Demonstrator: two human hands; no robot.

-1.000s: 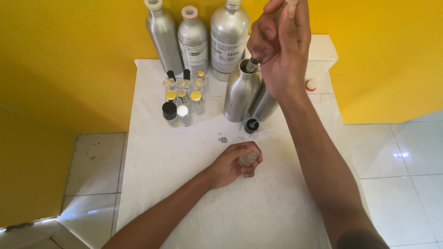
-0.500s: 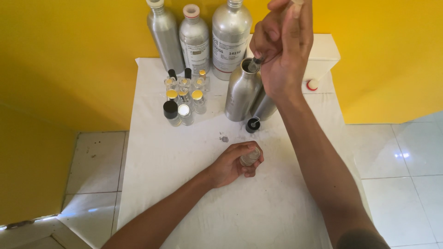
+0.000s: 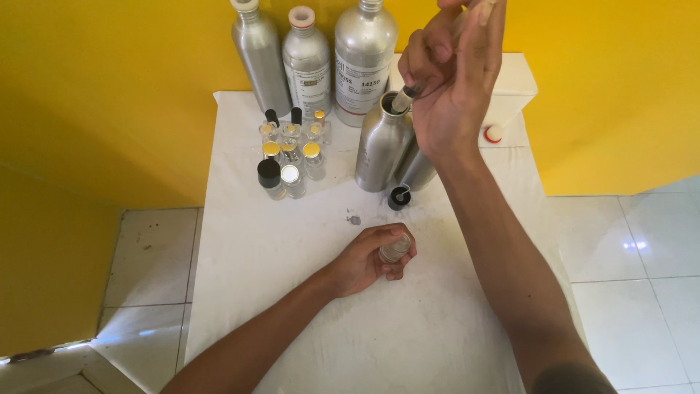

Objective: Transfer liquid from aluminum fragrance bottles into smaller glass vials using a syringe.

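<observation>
A small clear glass vial (image 3: 394, 248) stands on the white bench (image 3: 292, 292) near its middle, with the left hand (image 3: 368, 259) wrapped around it, fingers closed on the glass and its mouth showing at the top. Above and behind it, the right hand (image 3: 456, 80) is raised over an open aluminium bottle (image 3: 383, 146), fingers pinched tight on a slim syringe (image 3: 408, 93) whose tip points down into the bottle's neck.

Compared with a second ago, little has changed: the left hand keeps the same hold on the vial at the same spot, and the right hand stays over the bottle mouth, sitting only a touch higher in the picture.

A second aluminium bottle (image 3: 417, 169) leans just behind the open one, partly hidden by the right forearm. A black cap (image 3: 399, 197) lies on the bench at the foot of the open bottle, between it and the vial, and a small grey cap (image 3: 355, 219) lies just left of that. To the left stands a cluster of little vials (image 3: 292, 149) with black, gold and silver tops. Three tall aluminium bottles (image 3: 310, 62) line the back against the yellow wall (image 3: 109, 87). A red-rimmed cap (image 3: 494, 134) lies at the right, beside the wrist.
</observation>
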